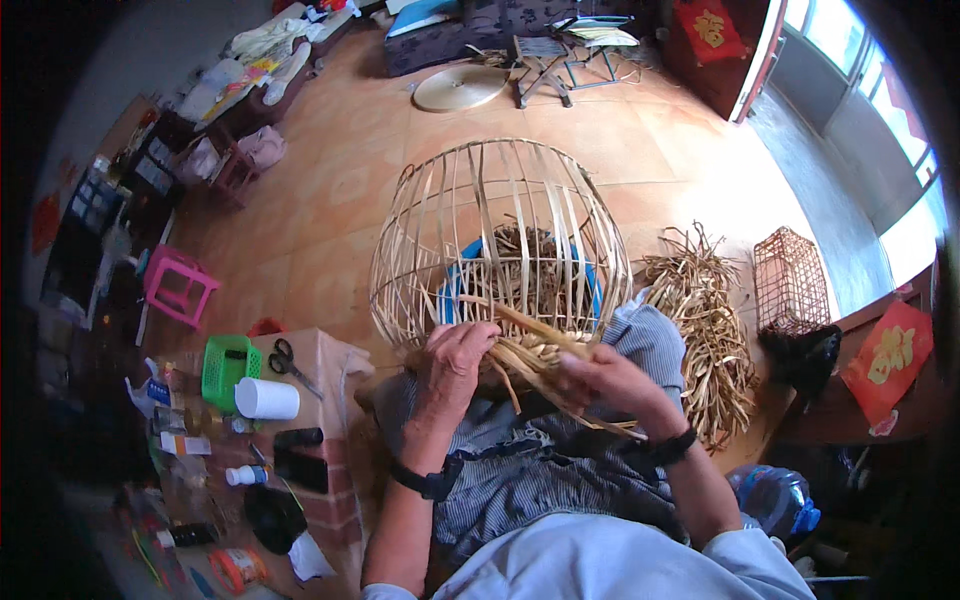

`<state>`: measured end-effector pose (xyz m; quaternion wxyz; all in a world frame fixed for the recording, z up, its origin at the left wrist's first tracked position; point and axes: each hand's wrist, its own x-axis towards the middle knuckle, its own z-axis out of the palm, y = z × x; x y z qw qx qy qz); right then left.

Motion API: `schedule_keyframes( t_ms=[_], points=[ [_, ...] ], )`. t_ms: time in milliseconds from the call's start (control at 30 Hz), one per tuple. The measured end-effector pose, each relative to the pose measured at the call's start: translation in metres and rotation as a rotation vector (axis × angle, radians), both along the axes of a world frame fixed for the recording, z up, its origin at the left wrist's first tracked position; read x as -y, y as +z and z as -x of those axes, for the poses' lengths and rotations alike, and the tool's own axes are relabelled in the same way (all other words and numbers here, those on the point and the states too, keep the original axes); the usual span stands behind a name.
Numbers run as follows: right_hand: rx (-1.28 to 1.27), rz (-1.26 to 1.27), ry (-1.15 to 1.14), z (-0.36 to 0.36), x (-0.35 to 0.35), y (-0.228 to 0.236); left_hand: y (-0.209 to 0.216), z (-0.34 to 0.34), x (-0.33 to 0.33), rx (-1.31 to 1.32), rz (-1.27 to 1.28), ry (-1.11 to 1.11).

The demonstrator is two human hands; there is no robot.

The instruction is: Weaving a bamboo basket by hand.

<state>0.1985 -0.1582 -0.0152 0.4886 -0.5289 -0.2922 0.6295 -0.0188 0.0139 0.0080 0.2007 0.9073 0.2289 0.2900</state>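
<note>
Before me lies an openwork basket frame [478,200] of thin pale slats and hoops, its near end at my lap. My right hand [612,382] is closed round a bundle of dried, straw-coloured plant strips [530,368] at the frame's near edge. My left hand [462,352] bends its fingers onto the same strips by the edge, left of the right hand; its fingertips are partly hidden. Loose strip ends poke out below the bundle. Through the slats shows a blue tub rim [451,290] with brown dried strips [525,240] inside.
A heap of dried strips [705,350] lies at right, near a wire-like woven basket [790,280]. At left, a covered table [335,440] bears scissors [287,360], a green basket [216,378] and a white cup [267,399]. A pink stool [180,268] stands beyond; a round disc [460,88] lies farther off.
</note>
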Motion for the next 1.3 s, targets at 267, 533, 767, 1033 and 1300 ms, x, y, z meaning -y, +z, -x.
schedule_keyframes(
  t_ms=[267, 533, 767, 1033, 1300],
  points=[
    [-0.502, -0.381, -0.487, -0.056, 0.058, -0.026, 0.002, 0.001, 0.004, -0.003, 0.153, 0.029],
    [0.308, 0.205, 0.179, 0.009, 0.043, 0.017, 0.002, 0.006, 0.000, 0.026, 0.242, 0.006],
    [-0.388, 0.100, -0.035, 0.082, -0.021, 0.006, -0.002, 0.015, -0.003, -0.032, 0.236, -0.082],
    [-0.301, 0.106, 0.088, 0.059, -0.033, 0.064, -0.007, 0.014, 0.005, 0.033, 0.218, -0.051],
    [-0.224, -0.286, -0.187, -0.002, -0.030, 0.074, -0.016, -0.007, 0.013, 0.129, 0.123, 0.130]
  ],
)
